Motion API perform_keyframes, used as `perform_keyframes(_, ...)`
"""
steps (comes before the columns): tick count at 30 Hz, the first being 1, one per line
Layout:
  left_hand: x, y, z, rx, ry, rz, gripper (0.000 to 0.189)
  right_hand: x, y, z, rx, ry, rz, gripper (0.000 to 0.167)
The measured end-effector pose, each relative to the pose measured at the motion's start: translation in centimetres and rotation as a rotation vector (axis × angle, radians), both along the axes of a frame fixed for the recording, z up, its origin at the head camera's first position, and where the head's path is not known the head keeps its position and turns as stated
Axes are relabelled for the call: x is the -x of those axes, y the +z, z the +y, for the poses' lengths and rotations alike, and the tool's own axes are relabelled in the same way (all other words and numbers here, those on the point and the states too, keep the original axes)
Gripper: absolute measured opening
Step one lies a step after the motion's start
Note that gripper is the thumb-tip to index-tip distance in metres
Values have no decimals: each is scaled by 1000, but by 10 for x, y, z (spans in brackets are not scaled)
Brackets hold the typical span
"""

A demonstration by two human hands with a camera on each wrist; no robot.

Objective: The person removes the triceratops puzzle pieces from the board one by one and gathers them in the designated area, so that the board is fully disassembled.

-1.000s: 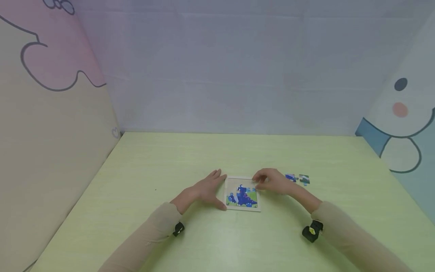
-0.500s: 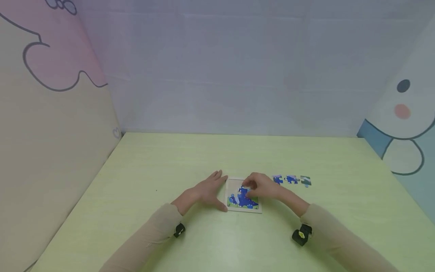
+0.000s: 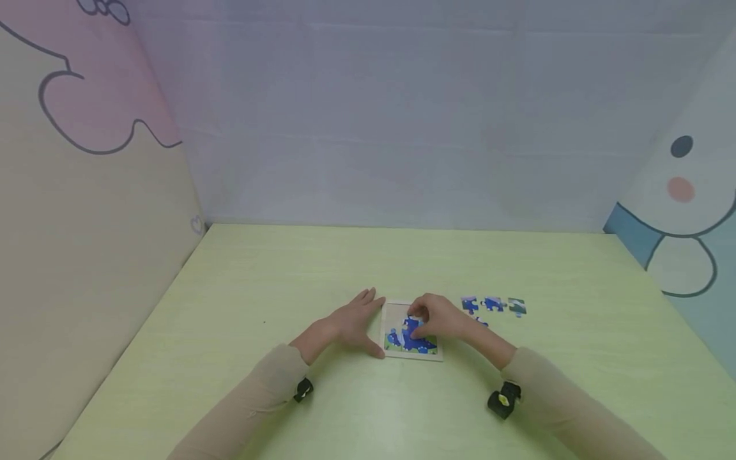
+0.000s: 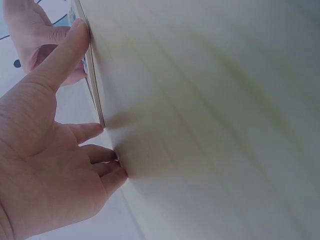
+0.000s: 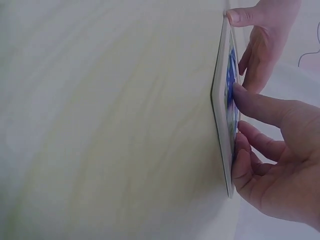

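Observation:
A small jigsaw puzzle with a pale frame (image 3: 411, 358) lies on the table, a blue dinosaur picture partly filling it. My left hand (image 3: 352, 321) rests at its left side, fingers spread, the thumb and a finger touching the frame's edge; the left wrist view shows these fingertips against the table and frame. Over the picture, my right hand (image 3: 439, 317) has thumb and curled fingers set on a blue puzzle piece (image 3: 409, 324). From the right wrist, the thumb (image 5: 260, 107) and fingers touch the picture's surface, hiding part of it.
Right of the frame lie several loose puzzle pieces (image 3: 493, 304), one partly behind the right wrist. The pale green table (image 3: 287, 268) meets a plain cloth wall (image 3: 402, 128) at the back. Printed panels stand at both sides.
My right hand has moved left from the frame's right edge onto the dinosaur picture, uncovering more loose pieces to the right. My left hand stays at the frame.

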State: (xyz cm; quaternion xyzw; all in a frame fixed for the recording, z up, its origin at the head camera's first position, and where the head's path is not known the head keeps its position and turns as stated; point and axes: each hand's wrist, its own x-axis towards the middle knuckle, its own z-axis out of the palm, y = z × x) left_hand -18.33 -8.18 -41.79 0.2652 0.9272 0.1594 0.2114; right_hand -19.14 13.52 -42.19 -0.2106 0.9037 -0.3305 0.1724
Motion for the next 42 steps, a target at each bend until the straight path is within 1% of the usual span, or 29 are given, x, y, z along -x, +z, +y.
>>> perform_keyframes(5,0,-2,0,-2,-2,-3,105,1,-3,-3,-19,-52,-22,37)
perform_keyframes(10,0,-1,0,2,-3,0,105,0,-2,-5,-30,-93,-27,36)
perform_keyframes(17,0,-1,0,-10,-8,2,105,-4,0,-4,-6,-83,-11,34)
perform_keyframes(24,0,0,0,-9,-2,-2,105,-9,1,-7,-22,-78,52,33)
perform_keyframes(28,0,0,-1,-7,-3,0,105,-11,2,-8,-26,-70,70,34)
perform_keyframes(32,1,-1,-1,-1,-5,0,105,-12,2,-7,-13,-53,74,35)
perform_keyframes(35,1,-2,-1,3,-4,-4,106,-12,3,-5,11,-25,75,36)
perform_keyframes(39,1,-2,0,15,-2,-1,106,-11,6,-1,37,44,79,38)
perform_keyframes(42,1,-2,0,19,-3,2,106,-10,6,2,33,102,88,40)
